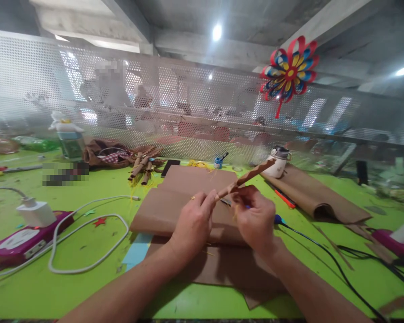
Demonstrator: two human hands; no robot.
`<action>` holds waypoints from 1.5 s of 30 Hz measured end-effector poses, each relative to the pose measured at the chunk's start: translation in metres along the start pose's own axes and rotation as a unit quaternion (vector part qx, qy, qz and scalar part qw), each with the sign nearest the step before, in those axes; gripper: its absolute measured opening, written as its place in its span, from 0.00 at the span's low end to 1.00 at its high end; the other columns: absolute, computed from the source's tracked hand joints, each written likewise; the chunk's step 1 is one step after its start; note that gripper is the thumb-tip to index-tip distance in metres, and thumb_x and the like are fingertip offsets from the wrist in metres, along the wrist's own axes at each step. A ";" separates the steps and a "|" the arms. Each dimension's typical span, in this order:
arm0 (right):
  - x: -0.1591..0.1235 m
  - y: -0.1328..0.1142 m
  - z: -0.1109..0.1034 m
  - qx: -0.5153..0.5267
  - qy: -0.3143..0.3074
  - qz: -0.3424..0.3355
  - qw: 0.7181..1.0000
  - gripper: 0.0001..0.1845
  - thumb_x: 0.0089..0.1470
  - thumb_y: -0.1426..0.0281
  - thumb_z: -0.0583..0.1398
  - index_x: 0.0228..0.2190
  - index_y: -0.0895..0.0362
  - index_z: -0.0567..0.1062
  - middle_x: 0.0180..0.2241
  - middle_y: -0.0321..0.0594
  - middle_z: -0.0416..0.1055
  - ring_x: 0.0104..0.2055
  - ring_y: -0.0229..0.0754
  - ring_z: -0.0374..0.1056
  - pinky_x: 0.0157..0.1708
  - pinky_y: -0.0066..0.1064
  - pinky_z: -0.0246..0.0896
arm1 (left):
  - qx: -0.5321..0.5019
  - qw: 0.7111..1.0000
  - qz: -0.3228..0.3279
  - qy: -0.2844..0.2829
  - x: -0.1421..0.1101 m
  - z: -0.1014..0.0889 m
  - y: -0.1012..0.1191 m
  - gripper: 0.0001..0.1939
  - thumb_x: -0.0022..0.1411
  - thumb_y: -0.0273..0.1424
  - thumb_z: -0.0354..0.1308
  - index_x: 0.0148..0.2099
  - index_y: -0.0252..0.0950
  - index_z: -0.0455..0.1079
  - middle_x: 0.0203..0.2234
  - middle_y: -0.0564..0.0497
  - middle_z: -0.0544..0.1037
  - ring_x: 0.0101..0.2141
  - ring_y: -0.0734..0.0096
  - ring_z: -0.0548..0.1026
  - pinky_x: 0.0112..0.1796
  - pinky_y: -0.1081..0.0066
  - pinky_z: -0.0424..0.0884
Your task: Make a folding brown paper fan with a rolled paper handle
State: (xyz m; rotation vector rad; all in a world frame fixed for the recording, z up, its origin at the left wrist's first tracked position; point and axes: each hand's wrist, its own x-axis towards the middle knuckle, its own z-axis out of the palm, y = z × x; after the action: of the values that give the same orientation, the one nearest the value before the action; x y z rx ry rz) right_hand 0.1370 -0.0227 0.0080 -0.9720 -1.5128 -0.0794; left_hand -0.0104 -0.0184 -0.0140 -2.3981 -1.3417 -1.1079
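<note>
My left hand (195, 220) is closed around the lower end of a thin brown paper roll (225, 192), thumb along its side. Toward the upper right the roll runs into a loose, curling paper strip (257, 171). My right hand (256, 217) is closed, its fingertips pinching by the strip where it meets the roll. A blue-handled corded tool (278, 219) shows behind my right hand; whether that hand touches it, I cannot tell. Beneath both hands lie folded sheets of brown paper (155, 208). Yellow fibres poke out near my fingers.
Finished-looking paper rolls (142, 167) with yellow fibres lie at the back left, beside a phone (170, 168). A white cup (276, 162), a red-orange cutter (284, 198) and rolled brown paper (318, 190) are on the right. A white cable (87, 270) loops from a purple power strip (30, 237).
</note>
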 end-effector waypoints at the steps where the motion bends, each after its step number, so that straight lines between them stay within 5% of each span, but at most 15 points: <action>1: -0.002 -0.001 0.003 -0.027 0.001 -0.027 0.999 0.04 0.52 0.75 0.56 0.27 0.56 0.71 0.22 0.37 0.71 0.23 0.38 0.65 0.26 0.29 0.58 | -0.009 1.000 0.001 0.001 0.000 0.000 -0.001 0.18 0.63 0.23 0.45 0.54 0.34 0.63 0.35 0.46 0.71 0.33 0.67 0.69 0.36 0.68 0.68; 9: -0.004 -0.004 0.015 -0.156 -0.013 -0.162 0.974 0.09 0.55 0.76 0.52 0.27 0.59 0.71 0.22 0.41 0.71 0.26 0.41 0.67 0.27 0.31 0.55 | -0.073 0.994 0.016 0.079 0.002 0.008 -0.006 0.12 0.59 0.22 0.47 0.39 0.33 0.71 0.29 0.45 0.75 0.32 0.65 0.72 0.35 0.68 0.68; 16: -0.004 -0.005 0.014 -0.203 -0.027 -0.168 0.964 0.12 0.56 0.76 0.52 0.23 0.58 0.69 0.19 0.40 0.67 0.24 0.40 0.63 0.26 0.31 0.49 | -0.072 0.996 -0.048 0.030 0.002 0.006 -0.004 0.10 0.58 0.25 0.48 0.32 0.30 0.72 0.25 0.42 0.75 0.26 0.64 0.72 0.28 0.69 0.66; 23: -0.004 -0.004 0.014 -0.180 -0.038 -0.147 0.972 0.10 0.56 0.75 0.53 0.24 0.58 0.70 0.21 0.40 0.68 0.25 0.41 0.64 0.26 0.31 0.51 | -0.173 0.980 -0.097 0.001 0.005 0.008 -0.004 0.12 0.57 0.26 0.49 0.38 0.29 0.73 0.31 0.39 0.77 0.32 0.61 0.74 0.35 0.66 0.68; 27: 0.000 -0.010 0.007 -0.090 -0.045 -0.137 0.985 0.10 0.55 0.76 0.53 0.39 0.61 0.71 0.28 0.42 0.71 0.31 0.41 0.66 0.33 0.31 0.58 | -0.310 0.947 -0.086 -0.013 0.007 0.008 -0.004 0.15 0.57 0.26 0.51 0.46 0.33 0.72 0.39 0.44 0.77 0.39 0.65 0.73 0.41 0.69 0.67; 30: 0.008 -0.013 -0.003 -0.019 -0.016 -0.087 0.996 0.16 0.54 0.76 0.55 0.45 0.61 0.71 0.28 0.40 0.71 0.29 0.39 0.65 0.32 0.30 0.60 | -0.360 0.925 -0.119 -0.038 0.008 0.003 -0.002 0.15 0.58 0.30 0.52 0.47 0.33 0.72 0.35 0.48 0.77 0.35 0.68 0.72 0.38 0.72 0.67; 33: 0.021 -0.009 -0.016 0.070 0.061 0.029 0.995 0.10 0.53 0.72 0.57 0.37 0.59 0.74 0.26 0.37 0.70 0.25 0.36 0.63 0.27 0.28 0.60 | -0.392 0.901 -0.177 -0.061 0.010 -0.002 0.003 0.17 0.56 0.33 0.55 0.46 0.32 0.72 0.27 0.51 0.73 0.27 0.73 0.68 0.30 0.75 0.65; 37: 0.038 0.002 -0.028 0.241 0.136 0.183 0.943 0.06 0.49 0.70 0.60 0.31 0.59 0.73 0.19 0.32 0.65 0.19 0.32 0.57 0.18 0.24 0.53 | -0.471 0.843 -0.244 -0.085 0.011 -0.005 0.008 0.18 0.53 0.37 0.59 0.43 0.30 0.73 0.18 0.56 0.65 0.21 0.78 0.61 0.23 0.78 0.59; 41: 0.045 0.011 -0.026 0.367 0.135 0.315 0.865 0.09 0.45 0.66 0.63 0.26 0.58 0.69 0.17 0.30 0.63 0.16 0.30 0.56 0.14 0.22 0.48 | -0.534 0.792 -0.285 -0.082 0.012 -0.004 0.011 0.24 0.49 0.41 0.63 0.45 0.31 0.73 0.20 0.54 0.67 0.21 0.79 0.62 0.23 0.78 0.58; 45: 0.042 0.010 -0.014 0.413 0.068 0.317 0.851 0.16 0.43 0.60 0.65 0.28 0.58 0.69 0.25 0.34 0.68 0.26 0.35 0.64 0.22 0.25 0.60 | -0.563 0.767 -0.290 -0.102 0.012 -0.005 0.012 0.27 0.47 0.43 0.64 0.46 0.30 0.72 0.22 0.53 0.68 0.20 0.80 0.62 0.23 0.78 0.58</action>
State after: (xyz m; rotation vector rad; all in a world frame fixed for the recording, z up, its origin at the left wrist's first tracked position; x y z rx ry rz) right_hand 0.1593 -0.0025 0.0423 -0.6737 -0.8661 0.8944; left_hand 0.0005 -0.0196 0.0004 -2.9272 -1.9290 -2.4591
